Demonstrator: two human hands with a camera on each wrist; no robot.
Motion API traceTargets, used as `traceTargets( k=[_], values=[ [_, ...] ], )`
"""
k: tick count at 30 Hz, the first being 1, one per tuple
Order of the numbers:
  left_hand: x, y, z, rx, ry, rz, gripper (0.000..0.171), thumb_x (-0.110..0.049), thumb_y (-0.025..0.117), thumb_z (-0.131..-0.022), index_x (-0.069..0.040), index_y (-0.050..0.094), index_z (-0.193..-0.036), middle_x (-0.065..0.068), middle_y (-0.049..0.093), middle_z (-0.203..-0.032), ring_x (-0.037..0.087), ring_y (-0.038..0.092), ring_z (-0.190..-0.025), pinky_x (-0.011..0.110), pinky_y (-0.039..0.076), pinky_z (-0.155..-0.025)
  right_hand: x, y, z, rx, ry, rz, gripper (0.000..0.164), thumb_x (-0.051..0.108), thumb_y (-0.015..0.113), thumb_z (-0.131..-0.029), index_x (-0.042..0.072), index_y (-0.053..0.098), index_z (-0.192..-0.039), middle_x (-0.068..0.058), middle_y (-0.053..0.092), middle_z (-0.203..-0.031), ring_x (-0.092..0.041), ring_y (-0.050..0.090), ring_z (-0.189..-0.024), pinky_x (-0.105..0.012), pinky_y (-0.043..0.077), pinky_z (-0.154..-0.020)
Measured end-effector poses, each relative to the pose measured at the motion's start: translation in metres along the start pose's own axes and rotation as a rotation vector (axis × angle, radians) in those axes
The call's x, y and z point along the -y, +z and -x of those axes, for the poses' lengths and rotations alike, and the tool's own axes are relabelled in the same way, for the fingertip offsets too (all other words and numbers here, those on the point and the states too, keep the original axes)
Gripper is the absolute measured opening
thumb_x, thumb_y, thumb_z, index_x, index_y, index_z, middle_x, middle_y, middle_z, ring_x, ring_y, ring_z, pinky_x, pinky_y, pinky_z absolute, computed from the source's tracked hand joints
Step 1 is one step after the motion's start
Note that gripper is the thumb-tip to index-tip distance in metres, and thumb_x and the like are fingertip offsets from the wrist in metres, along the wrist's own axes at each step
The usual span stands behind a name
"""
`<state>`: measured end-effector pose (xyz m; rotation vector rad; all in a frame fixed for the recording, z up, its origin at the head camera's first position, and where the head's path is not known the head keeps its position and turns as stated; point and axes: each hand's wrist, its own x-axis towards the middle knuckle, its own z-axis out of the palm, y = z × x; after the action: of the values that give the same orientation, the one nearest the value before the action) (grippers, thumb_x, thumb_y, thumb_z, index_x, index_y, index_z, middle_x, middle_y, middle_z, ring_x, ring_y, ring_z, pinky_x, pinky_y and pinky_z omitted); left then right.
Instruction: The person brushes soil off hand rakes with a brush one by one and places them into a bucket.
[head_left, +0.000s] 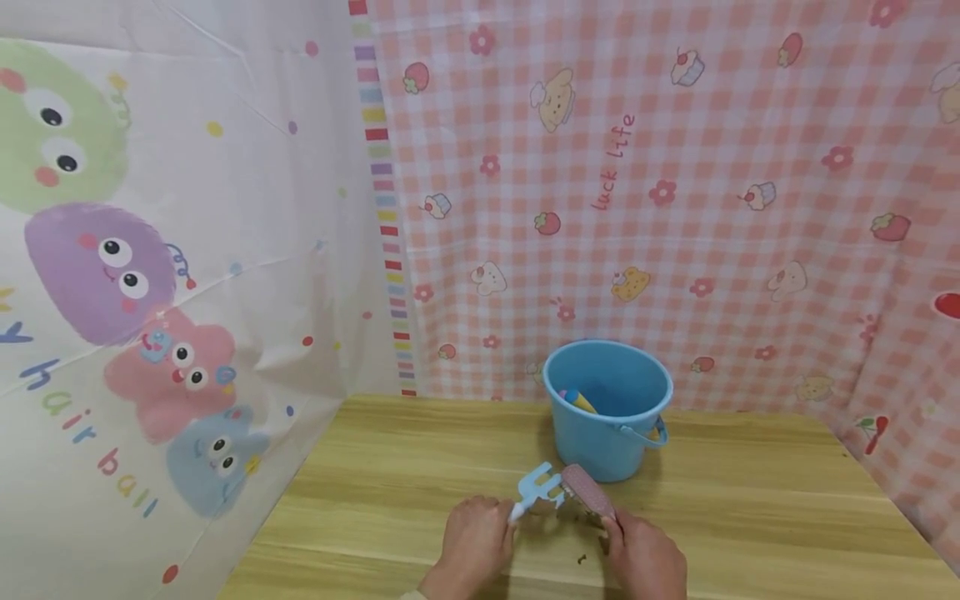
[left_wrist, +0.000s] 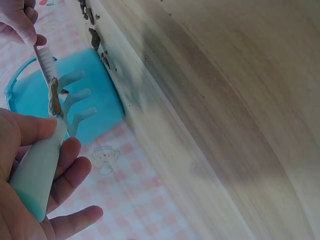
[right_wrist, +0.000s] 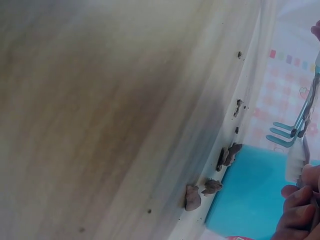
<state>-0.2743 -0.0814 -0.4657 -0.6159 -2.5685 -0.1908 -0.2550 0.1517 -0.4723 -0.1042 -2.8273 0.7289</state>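
Blue bucket (head_left: 600, 450) stands nr far edge of table (head_left: 360, 492), approx midway btwn far L & R corners, handle down on R side. Inside: small yellow/blue item (head_left: 579, 401) leaning on L wall; rest of contents can't be seen. L hand (head_left: 474, 537) pinches lt-blue toy fork (head_left: 538, 487) by handle, thumb on top; brown clump (left_wrist: 54, 98) stuck to fork. R hand (head_left: 647, 554) grips pink brush (head_left: 590, 492), bristles toward fork. Both tools above table, nearside of bucket. Brown bits (head_left: 582, 559) on tabletop.
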Motion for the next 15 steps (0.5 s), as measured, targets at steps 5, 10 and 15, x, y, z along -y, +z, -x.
traceTargets(
  k=[5, 10, 15],
  values=[
    [-0.002, -0.001, 0.0, -0.007, 0.0, 0.018, 0.023, -0.018, 0.074, -0.079, -0.017, 0.054, -0.068, -0.005, 0.049, -0.059, 0.012, 0.048, -0.054, 0.026, 0.038, -0.051, -0.007, -0.002, 0.0, -0.003, 0.025, -0.025, 0.023, 0.023, 0.066, -0.095, 0.005, 0.071, -0.108, -0.01, 0.071, -0.086, -0.033, 0.068, -0.071, -0.05, 0.05, -0.056],
    [0.0, 0.0, 0.002, -0.013, -0.007, 0.041, 0.02, -0.02, 0.074, -0.079, -0.017, 0.057, -0.069, -0.005, 0.05, -0.059, 0.012, 0.049, -0.054, 0.026, 0.037, -0.05, -0.007, -0.006, 0.004, -0.038, 0.013, -0.059, 0.016, 0.021, 0.066, -0.095, 0.009, 0.071, -0.103, -0.004, 0.068, -0.079, -0.024, 0.064, -0.066, -0.047, 0.048, -0.054],
    [0.001, 0.0, 0.0, -0.025, -0.01, 0.043, 0.016, -0.022, 0.075, -0.079, -0.017, 0.062, -0.072, -0.006, 0.054, -0.062, 0.012, 0.052, -0.056, 0.027, 0.039, -0.051, 0.004, -0.007, 0.006, -0.051, -0.083, -0.057, 0.018, 0.022, 0.067, -0.093, 0.008, 0.073, -0.104, -0.006, 0.071, -0.086, -0.026, 0.067, -0.072, -0.047, 0.051, -0.059]
  ],
)
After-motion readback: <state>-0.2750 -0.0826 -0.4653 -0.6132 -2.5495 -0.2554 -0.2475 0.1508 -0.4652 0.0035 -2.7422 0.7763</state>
